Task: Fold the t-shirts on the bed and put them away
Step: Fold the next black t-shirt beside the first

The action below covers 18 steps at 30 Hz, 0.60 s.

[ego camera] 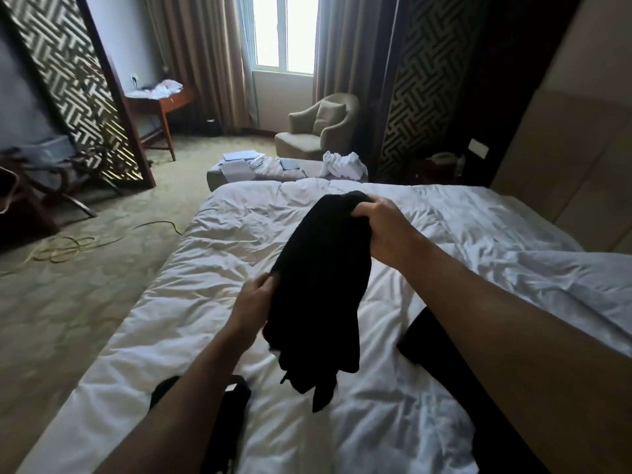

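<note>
Forearms enter from the lower edge, both bare, reaching over the bed point(191, 268) with its crumpled white duvet.

Left hand point(251, 304), centre frame – fingers curled, pinching the near left edge of the black t-shirt point(321, 285).

Black t-shirt, centre frame – held up off the duvet, bunched, long axis running from upper right down toward the lower middle; loose ends dangle at the bottom.

Right hand point(384, 227), right of centre – clenched round the garment's upper end.

Dark items – one point(225, 415) lower left on the duvet beside the left forearm, one point(427, 340) lower right under the right forearm; what they are I cannot tell.

Background, left to right: lattice screen point(71, 87), wooden desk point(164, 104) bearing white cloth, window point(284, 32), beige armchair point(318, 128), bench point(273, 171) at the bed's far end carrying papers and white towels point(342, 165).
</note>
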Available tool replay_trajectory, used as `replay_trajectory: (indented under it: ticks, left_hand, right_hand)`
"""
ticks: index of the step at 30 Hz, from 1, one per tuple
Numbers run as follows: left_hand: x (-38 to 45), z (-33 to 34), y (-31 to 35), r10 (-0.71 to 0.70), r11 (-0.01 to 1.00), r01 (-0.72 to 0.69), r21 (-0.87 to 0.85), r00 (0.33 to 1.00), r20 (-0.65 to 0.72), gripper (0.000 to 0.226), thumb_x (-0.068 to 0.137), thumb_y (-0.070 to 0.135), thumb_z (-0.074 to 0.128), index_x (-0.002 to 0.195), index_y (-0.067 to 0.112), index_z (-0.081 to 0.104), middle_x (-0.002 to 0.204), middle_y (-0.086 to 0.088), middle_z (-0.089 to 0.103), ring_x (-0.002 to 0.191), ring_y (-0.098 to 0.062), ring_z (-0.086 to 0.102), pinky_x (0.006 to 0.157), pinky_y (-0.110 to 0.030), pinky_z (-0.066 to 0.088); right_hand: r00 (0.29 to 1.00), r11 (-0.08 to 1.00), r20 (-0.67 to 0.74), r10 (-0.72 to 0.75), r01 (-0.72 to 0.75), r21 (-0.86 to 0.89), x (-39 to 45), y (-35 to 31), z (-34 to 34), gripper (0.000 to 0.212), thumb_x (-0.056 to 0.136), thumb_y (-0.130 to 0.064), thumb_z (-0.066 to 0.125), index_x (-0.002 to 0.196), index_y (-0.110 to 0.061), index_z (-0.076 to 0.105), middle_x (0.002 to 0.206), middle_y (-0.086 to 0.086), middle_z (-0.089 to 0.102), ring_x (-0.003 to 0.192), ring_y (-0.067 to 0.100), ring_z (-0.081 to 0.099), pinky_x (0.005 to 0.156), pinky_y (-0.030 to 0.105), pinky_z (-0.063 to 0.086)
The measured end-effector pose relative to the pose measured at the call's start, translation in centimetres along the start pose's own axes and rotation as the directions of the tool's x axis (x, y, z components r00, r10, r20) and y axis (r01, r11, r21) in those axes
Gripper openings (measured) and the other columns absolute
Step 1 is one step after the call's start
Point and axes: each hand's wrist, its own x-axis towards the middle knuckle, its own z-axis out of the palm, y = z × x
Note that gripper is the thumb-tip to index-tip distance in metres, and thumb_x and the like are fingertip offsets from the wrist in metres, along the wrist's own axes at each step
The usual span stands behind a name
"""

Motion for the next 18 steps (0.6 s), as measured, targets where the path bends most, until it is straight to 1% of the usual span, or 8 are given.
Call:
replay_trajectory:
  ticks: [3,6,8,10,12,14,15,18]
  left_hand:
    - [0.7,-1.5,2.7,0.081,0.993,-0.079,-0.093,0.997,0.019,0.033,0.104,0.033,0.047,0.109,0.014,0.073,0.104,-0.003,0.075,0.098,-0.018,0.069,0.086,-0.034,0.051]
    - [0.8,-1.6,5.4,0.088,0.988,-0.07,-0.138,0.987,0.131,0.033,0.104,0.032,0.047,0.116,0.013,0.07,0.115,-0.005,0.073,0.11,-0.02,0.067,0.098,-0.034,0.048]
    - [1.0,-0.9,6.8,0.05,0.985,-0.019,-0.174,0.983,0.176,0.031,0.103,0.029,0.049,0.114,0.008,0.07,0.114,-0.01,0.073,0.106,-0.023,0.068,0.095,-0.033,0.05]
    - [1.0,0.1,7.9,0.013,0.969,0.032,-0.244,0.984,0.18,0.029,0.102,0.028,0.052,0.104,0.006,0.07,0.105,-0.013,0.072,0.094,-0.026,0.068,0.083,-0.03,0.052]
    - [1.0,0.9,8.6,0.005,0.957,0.046,-0.288,0.984,0.176,0.027,0.099,0.032,0.057,0.091,0.008,0.068,0.095,-0.018,0.066,0.083,-0.032,0.061,0.071,-0.03,0.049]
    - [1.3,1.5,9.0,0.009,0.942,0.042,-0.333,0.988,0.151,0.027,0.099,0.033,0.058,0.094,0.008,0.066,0.098,-0.022,0.06,0.086,-0.035,0.056,0.069,-0.034,0.045]
    - [1.3,1.7,9.3,0.003,0.931,0.043,-0.363,0.992,0.125,0.026,0.1,0.031,0.055,0.098,0.006,0.065,0.097,-0.022,0.06,0.086,-0.034,0.057,0.067,-0.034,0.046]
    - [1.4,2.2,10.6,-0.071,0.879,0.078,-0.471,0.997,0.032,0.025,0.103,0.027,0.051,0.102,0.005,0.062,0.085,-0.016,0.065,0.069,-0.025,0.065,0.055,-0.028,0.055]
  right_hand:
    - [0.998,0.985,-0.051,-0.026,0.017,-0.171,0.7,-1.0,-0.7,0.025,0.07,0.003,0.048,0.089,0.005,0.064,0.083,0.018,0.057,0.076,0.033,0.054,0.063,0.032,0.042]
    - [0.986,0.908,-0.154,-0.058,-0.012,-0.419,1.4,-0.5,-1.0,0.031,0.073,-0.003,0.052,0.099,0.0,0.068,0.083,0.011,0.066,0.076,0.026,0.063,0.062,0.027,0.049]
    - [0.977,0.82,-0.196,-0.085,-0.043,-0.571,1.6,0.8,-0.7,0.031,0.083,-0.003,0.05,0.11,-0.007,0.063,0.091,0.008,0.065,0.083,0.022,0.063,0.071,0.028,0.051]
    - [0.991,0.746,-0.123,-0.053,-0.043,-0.665,1.4,2.5,-0.1,0.035,0.088,-0.006,0.052,0.122,-0.007,0.059,0.106,0.012,0.065,0.092,0.023,0.061,0.079,0.029,0.049]
    - [0.998,0.651,-0.051,0.031,-0.059,-0.757,0.8,4.1,0.7,0.041,0.088,-0.021,0.06,0.127,-0.01,0.056,0.12,0.014,0.06,0.101,0.022,0.058,0.087,0.029,0.049]
    - [0.992,0.495,-0.113,-0.052,-0.073,-0.866,0.0,5.3,1.6,0.039,0.086,-0.04,0.063,0.117,-0.017,0.06,0.124,0.011,0.054,0.114,0.025,0.052,0.1,0.038,0.045]
    - [0.978,0.498,-0.147,-0.149,-0.054,-0.865,-0.5,5.6,2.1,0.033,0.087,-0.046,0.062,0.103,-0.018,0.062,0.118,0.01,0.057,0.114,0.028,0.053,0.099,0.04,0.045]
    - [0.972,0.834,-0.134,-0.193,0.09,-0.544,-2.5,5.9,2.9,0.055,0.084,-0.068,0.048,0.074,-0.015,0.06,0.081,0.006,0.069,0.088,0.029,0.067,0.084,0.043,0.051]
